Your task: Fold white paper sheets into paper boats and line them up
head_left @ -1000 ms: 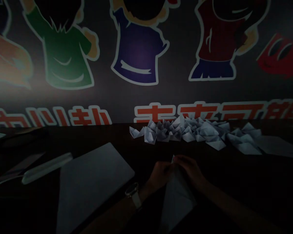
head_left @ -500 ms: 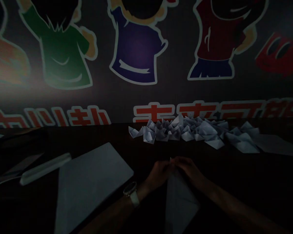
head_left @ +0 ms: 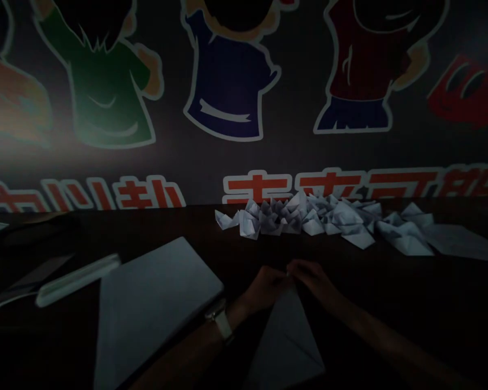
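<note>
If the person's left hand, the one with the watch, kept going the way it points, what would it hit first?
The left hand looks to meet the pointed top of the folded white paper sheet first, right at its fingertips. The right hand lies just beyond, though dim light makes depth uncertain.

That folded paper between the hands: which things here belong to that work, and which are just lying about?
Part of the work: folded paper sheet, left hand, right hand, pile of paper boats.
Just lying about: closed laptop, long white case.
</note>
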`<action>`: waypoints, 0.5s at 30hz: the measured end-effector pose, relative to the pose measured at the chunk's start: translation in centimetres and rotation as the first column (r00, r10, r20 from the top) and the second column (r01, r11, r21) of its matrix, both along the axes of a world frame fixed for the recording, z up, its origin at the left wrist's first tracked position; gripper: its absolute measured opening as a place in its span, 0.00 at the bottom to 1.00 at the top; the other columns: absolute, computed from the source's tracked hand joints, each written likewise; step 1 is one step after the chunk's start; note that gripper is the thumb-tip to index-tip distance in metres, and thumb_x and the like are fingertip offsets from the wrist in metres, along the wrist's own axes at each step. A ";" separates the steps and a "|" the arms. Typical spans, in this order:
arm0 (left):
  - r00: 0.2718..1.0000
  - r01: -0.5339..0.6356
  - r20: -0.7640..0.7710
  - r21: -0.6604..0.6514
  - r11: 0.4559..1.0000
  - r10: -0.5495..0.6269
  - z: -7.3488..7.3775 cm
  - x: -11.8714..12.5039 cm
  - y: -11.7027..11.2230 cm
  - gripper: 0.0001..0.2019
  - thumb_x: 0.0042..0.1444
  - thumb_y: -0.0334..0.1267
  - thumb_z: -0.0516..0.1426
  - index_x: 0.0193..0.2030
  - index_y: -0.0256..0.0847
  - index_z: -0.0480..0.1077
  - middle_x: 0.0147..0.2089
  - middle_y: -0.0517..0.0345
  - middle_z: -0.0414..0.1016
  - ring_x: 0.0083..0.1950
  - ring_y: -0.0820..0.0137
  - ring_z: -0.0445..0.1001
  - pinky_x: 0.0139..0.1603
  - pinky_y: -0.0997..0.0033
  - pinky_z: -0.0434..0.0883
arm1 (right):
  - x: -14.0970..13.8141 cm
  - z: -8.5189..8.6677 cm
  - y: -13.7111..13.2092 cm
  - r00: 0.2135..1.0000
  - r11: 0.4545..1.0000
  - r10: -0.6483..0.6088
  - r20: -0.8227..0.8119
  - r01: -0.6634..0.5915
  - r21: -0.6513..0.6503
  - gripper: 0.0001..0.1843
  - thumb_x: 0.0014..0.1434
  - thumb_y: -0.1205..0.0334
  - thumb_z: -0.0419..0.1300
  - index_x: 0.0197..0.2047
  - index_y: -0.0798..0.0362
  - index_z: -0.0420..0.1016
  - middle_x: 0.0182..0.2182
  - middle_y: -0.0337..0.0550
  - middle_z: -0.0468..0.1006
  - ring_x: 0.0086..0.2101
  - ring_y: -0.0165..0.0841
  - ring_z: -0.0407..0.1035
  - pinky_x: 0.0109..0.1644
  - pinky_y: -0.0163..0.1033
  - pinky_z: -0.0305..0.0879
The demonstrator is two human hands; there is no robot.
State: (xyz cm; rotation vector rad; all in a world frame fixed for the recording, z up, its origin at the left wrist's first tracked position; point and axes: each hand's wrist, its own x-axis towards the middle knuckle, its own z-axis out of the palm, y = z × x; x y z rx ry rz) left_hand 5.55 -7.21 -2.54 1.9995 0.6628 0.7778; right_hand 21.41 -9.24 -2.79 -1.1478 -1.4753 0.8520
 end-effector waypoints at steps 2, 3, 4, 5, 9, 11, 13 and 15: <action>1.000 0.020 -0.018 -0.010 1.000 -0.020 -0.1 0.0 0.0 0.24 0.55 0.52 0.47 0.16 0.37 0.52 0.19 0.66 0.45 0.22 0.80 0.45 0.21 0.76 0.45 | 0.1 -0.3 0.1 0.998 1.000 0.009 0.061 -0.010 0.025 0.19 0.50 0.46 0.58 0.23 0.54 0.74 0.22 0.38 0.72 0.29 0.33 0.66 0.33 0.35 0.61; 0.999 0.024 -0.026 -0.008 1.000 -0.025 -0.1 0.0 0.1 0.23 0.55 0.52 0.47 0.17 0.37 0.52 0.19 0.66 0.45 0.22 0.80 0.45 0.21 0.76 0.45 | 0.2 -0.5 0.1 0.997 0.999 0.010 0.082 -0.014 0.037 0.19 0.50 0.46 0.57 0.23 0.54 0.74 0.23 0.39 0.72 0.29 0.33 0.66 0.33 0.34 0.61; 0.999 0.024 -0.035 -0.002 1.000 -0.024 -0.2 0.0 0.1 0.23 0.55 0.51 0.47 0.17 0.37 0.53 0.19 0.66 0.46 0.22 0.79 0.45 0.21 0.76 0.46 | 0.2 -0.7 0.2 0.995 0.999 0.003 0.096 -0.008 0.051 0.19 0.51 0.45 0.56 0.24 0.54 0.74 0.24 0.39 0.73 0.30 0.34 0.66 0.34 0.35 0.61; 0.999 0.016 -0.047 0.009 1.000 -0.015 -0.3 0.0 0.2 0.22 0.55 0.51 0.47 0.17 0.37 0.54 0.19 0.66 0.46 0.22 0.79 0.46 0.21 0.76 0.46 | 0.2 -1.0 0.3 0.994 0.998 -0.019 0.105 0.012 0.065 0.20 0.51 0.45 0.56 0.25 0.54 0.74 0.25 0.40 0.73 0.31 0.35 0.66 0.34 0.35 0.61; 0.994 -0.025 -0.108 0.055 0.998 0.031 -0.3 -0.1 0.4 0.22 0.56 0.50 0.46 0.18 0.37 0.55 0.19 0.66 0.47 0.22 0.79 0.48 0.22 0.76 0.46 | 0.3 -1.2 0.4 0.987 0.994 -0.078 0.143 0.066 0.081 0.21 0.51 0.43 0.55 0.26 0.54 0.74 0.25 0.41 0.74 0.32 0.36 0.67 0.34 0.36 0.61; 0.992 -0.017 -0.126 0.041 0.999 0.022 -0.2 -0.3 0.6 0.22 0.56 0.51 0.46 0.17 0.37 0.55 0.19 0.67 0.47 0.22 0.79 0.47 0.21 0.76 0.45 | 0.4 -0.8 0.3 0.987 0.999 -0.021 0.156 0.013 0.050 0.21 0.51 0.44 0.55 0.25 0.54 0.74 0.24 0.39 0.73 0.31 0.35 0.67 0.34 0.35 0.61; 0.993 -0.010 -0.122 0.010 1.000 0.011 -0.2 -0.4 0.7 0.23 0.55 0.52 0.47 0.17 0.37 0.56 0.19 0.67 0.46 0.22 0.80 0.46 0.21 0.76 0.45 | 0.6 -0.2 0.3 0.987 0.998 0.065 0.147 -0.065 -0.008 0.20 0.50 0.44 0.56 0.25 0.54 0.74 0.24 0.39 0.73 0.31 0.35 0.67 0.35 0.35 0.61; 0.994 -0.006 -0.105 -0.046 0.999 0.001 -0.4 -0.4 0.8 0.23 0.53 0.53 0.49 0.17 0.36 0.57 0.18 0.67 0.47 0.21 0.80 0.47 0.21 0.76 0.46 | 0.7 0.3 0.2 0.986 0.992 0.115 0.125 -0.108 -0.059 0.19 0.49 0.44 0.58 0.27 0.54 0.75 0.26 0.40 0.75 0.33 0.36 0.68 0.37 0.37 0.62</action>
